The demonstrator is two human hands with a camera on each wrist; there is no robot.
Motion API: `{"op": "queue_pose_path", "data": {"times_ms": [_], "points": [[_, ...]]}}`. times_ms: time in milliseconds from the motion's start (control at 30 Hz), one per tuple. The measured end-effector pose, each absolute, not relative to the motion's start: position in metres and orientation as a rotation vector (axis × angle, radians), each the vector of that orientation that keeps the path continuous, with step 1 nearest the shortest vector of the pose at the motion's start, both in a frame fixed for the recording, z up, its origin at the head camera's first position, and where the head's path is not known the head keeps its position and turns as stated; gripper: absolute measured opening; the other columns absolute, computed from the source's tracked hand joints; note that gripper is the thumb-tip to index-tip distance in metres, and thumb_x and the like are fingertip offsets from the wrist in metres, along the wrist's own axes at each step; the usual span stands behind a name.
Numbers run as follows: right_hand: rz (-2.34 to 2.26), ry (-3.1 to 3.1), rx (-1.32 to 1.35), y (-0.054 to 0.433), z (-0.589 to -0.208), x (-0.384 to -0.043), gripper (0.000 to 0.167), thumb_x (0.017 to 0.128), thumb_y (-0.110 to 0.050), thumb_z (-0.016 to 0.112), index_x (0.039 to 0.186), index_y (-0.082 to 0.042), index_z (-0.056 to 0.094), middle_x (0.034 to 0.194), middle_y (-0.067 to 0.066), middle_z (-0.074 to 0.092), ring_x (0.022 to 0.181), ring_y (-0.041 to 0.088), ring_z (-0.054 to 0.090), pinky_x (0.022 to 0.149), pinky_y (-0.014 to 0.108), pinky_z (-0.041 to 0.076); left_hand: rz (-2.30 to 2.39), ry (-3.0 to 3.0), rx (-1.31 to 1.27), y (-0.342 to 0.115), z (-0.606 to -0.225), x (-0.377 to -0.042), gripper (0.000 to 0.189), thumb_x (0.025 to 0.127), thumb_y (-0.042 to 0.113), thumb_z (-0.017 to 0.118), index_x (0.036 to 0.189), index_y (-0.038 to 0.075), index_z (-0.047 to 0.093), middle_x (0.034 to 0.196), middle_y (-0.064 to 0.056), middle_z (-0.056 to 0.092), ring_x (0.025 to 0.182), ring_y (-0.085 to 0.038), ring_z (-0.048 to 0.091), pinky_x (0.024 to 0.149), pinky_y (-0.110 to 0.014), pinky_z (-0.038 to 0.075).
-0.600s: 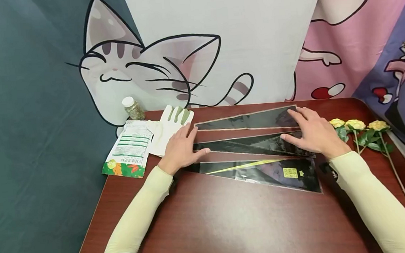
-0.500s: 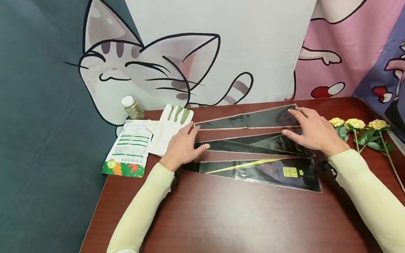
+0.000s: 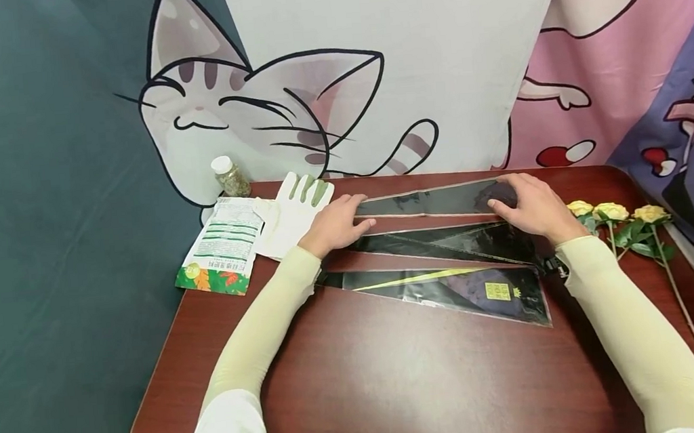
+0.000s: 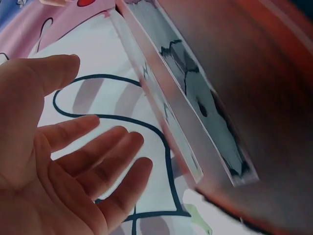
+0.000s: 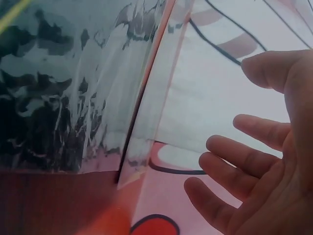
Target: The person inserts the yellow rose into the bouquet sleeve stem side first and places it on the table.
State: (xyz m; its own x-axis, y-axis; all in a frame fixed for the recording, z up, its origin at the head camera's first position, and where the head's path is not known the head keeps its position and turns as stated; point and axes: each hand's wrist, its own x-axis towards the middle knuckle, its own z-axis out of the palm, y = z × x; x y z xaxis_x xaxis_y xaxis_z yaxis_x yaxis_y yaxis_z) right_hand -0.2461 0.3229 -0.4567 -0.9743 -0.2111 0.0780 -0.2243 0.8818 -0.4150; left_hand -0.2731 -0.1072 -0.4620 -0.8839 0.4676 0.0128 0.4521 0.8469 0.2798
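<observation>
Three tapered dark plastic flower sleeves lie flat in rows across the table. My left hand (image 3: 337, 224) is at the narrow left end of the far sleeve (image 3: 425, 203), hiding that end. At its wide right end is my right hand (image 3: 536, 207), fingertips overlapping the edge. The middle sleeve (image 3: 435, 245) and the near sleeve (image 3: 445, 292), which has a yellow stripe and a yellow printed square, lie closer to me. In the left wrist view the fingers (image 4: 117, 142) are spread and relaxed, holding nothing. Relaxed fingers (image 5: 230, 161) also show in the right wrist view, thumb apart.
On the left lie a green-and-white packet (image 3: 221, 247) and a white glove (image 3: 291, 210), with a white-capped jar (image 3: 232, 178) behind them. Several yellow roses (image 3: 611, 213) with long stems lie on the right. A printed curtain (image 3: 421, 68) hangs along the table's back edge.
Both hands have moved away from me toward the far sleeve, the left one also shifting right. The sleeves and other objects stay where they were; the head view has shifted slightly.
</observation>
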Motion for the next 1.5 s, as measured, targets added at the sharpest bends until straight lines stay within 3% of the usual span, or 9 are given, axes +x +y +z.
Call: {"op": "queue_pose_path", "data": {"times_ms": [600, 1200, 1367, 1500], "points": [[0.798, -3.069, 0.179, 0.354, -0.477, -0.295, 0.067, 0.103, -0.044, 0.066, 0.151, 0.000, 0.048, 0.135, 0.033, 0.058, 0.123, 0.049, 0.054, 0.107, 0.071, 0.043, 0.484, 2.821, 0.829, -0.024, -0.462, -0.329, 0.057, 0.105, 0.048, 0.065, 0.154, 0.021, 0.054, 0.152, -0.001, 0.060, 0.140, -0.021, 0.057, 0.116, -0.042, 0.050], [0.849, -3.091, 0.126, 0.365, -0.484, -0.311, 0.060, 0.103, -0.036, 0.067, 0.146, 0.002, 0.051, 0.141, 0.032, 0.056, 0.132, 0.050, 0.051, 0.113, 0.068, 0.040, 0.550, 2.855, 0.726, 0.059, -0.487, -0.338, 0.062, 0.104, 0.047, 0.066, 0.159, 0.023, 0.050, 0.155, -0.003, 0.054, 0.137, -0.019, 0.058, 0.112, -0.034, 0.052], [0.886, -3.074, 0.092, 0.366, -0.484, -0.313, 0.060, 0.102, -0.035, 0.068, 0.145, 0.002, 0.052, 0.140, 0.031, 0.057, 0.131, 0.050, 0.052, 0.112, 0.068, 0.041, 0.552, 2.821, 0.744, 0.079, -0.490, -0.335, 0.061, 0.104, 0.043, 0.068, 0.159, 0.027, 0.049, 0.141, -0.002, 0.060, 0.118, -0.017, 0.062, 0.098, -0.030, 0.055], [0.903, -3.106, 0.065, 0.368, -0.484, -0.310, 0.062, 0.102, -0.036, 0.068, 0.148, 0.002, 0.051, 0.141, 0.031, 0.056, 0.133, 0.050, 0.051, 0.113, 0.068, 0.041, 0.538, 2.763, 0.747, 0.091, -0.495, -0.333, 0.061, 0.103, 0.044, 0.069, 0.159, 0.033, 0.048, 0.123, 0.000, 0.060, 0.097, -0.015, 0.056, 0.081, -0.030, 0.048]]}}
